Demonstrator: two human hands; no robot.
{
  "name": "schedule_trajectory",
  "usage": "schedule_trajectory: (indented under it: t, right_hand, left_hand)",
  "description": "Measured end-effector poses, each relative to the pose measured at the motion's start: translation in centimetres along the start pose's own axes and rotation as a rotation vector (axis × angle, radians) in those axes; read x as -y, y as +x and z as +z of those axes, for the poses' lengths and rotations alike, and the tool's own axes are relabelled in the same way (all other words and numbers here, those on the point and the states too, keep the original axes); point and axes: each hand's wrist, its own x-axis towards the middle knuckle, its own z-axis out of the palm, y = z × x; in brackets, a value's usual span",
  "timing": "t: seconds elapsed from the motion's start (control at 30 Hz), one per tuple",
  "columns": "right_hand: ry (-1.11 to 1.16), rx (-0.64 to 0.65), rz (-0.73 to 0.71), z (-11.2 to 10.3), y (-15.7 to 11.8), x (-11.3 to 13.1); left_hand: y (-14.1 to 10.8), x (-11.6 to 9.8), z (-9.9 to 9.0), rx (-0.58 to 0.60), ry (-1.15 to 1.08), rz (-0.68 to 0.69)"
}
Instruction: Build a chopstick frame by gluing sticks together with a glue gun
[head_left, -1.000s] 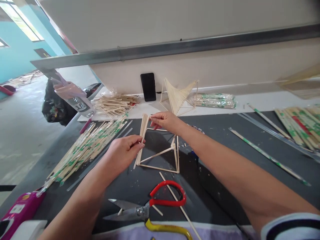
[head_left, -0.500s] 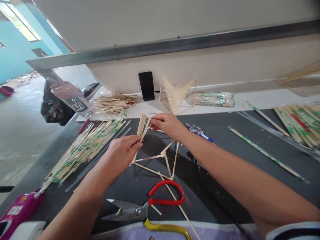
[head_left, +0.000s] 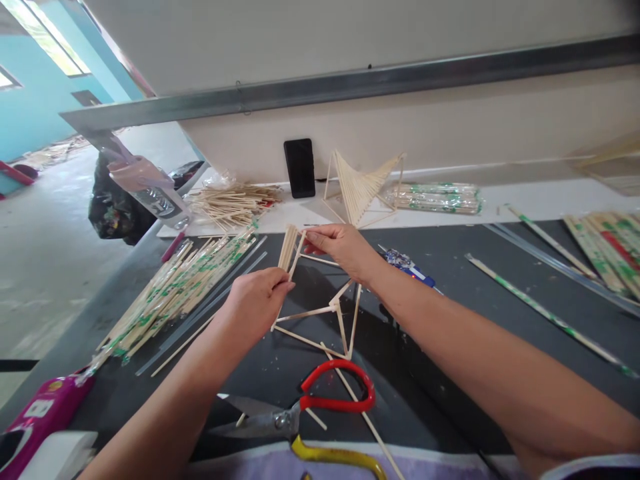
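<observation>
Fitting a stick to the pale bamboo-stick pyramid frame point(head_left: 325, 313) at table centre: left hand point(head_left: 257, 300) pinches a small bundle of pale sticks point(head_left: 289, 248), right hand point(head_left: 340, 245) grips one stick's far end; seating it likely needs careful alignment.

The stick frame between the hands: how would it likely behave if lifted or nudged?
The stick frame is thin sticks joined only at corners, so probably very light and fragile at the joints. Its open shape may twist if held at one edge, as the left hand and right hand do.
</observation>
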Motion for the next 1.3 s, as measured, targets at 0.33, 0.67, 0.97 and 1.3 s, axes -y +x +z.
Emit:
schedule_trajectory:
  t: [0.33, 0.67, 0.97, 1.3]
  right_hand:
    - [-0.057, -0.007, -0.04, -0.1, 0.6, -0.5]
    - [-0.03, -0.023, -0.002, 0.3, 0.9, -0.3]
    - [-0.12, -0.016, -0.063, 0.2, 1.1, -0.4]
    - [-0.2, -0.022, -0.094, 0.2, 1.2, -0.2]
  left_hand:
    - [0.2, 0.1, 0.0, 0.01, 0.0, -0.016]
    - [0.1, 0.1, 0.2, 0.021, 0.003, -0.071]
    - [0.3, 0.0, 0.2, 0.028, -0.009, -0.102]
    - [0.2, 0.2, 0.5, 0.025, -0.064, -0.135]
